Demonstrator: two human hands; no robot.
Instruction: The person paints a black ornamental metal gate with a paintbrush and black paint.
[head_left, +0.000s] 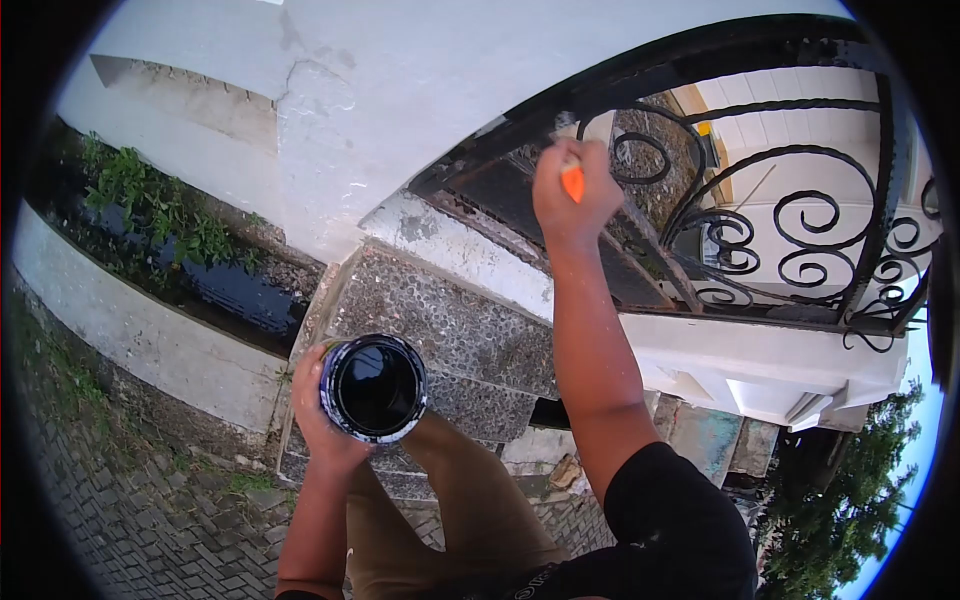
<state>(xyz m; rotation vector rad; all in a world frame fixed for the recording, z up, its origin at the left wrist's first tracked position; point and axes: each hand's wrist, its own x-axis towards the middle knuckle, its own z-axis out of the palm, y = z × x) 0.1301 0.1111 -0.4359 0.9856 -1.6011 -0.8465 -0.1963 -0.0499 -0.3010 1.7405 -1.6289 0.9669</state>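
My left hand (322, 418) is wrapped round the side of a round paint can (331, 395), its top facing up at me. Glossy black paint fills the inside, and dark smears mark the rim. Further up, my right hand (578, 192) is closed around a paintbrush with an orange handle end (572, 183). The brush head, partly hidden by my fingers, is right at the dark curved frame of a wrought-iron gate (510, 133). Black scrollwork (815, 215) fills the gate to the right of my hand.
A white wall (400, 90) borders the gate. Below lies a pebbled concrete step (450, 310). On the left runs a ditch with dark water (240, 300) and green plants (150, 200), beside block paving (170, 510). A tree (840, 500) stands at lower right.
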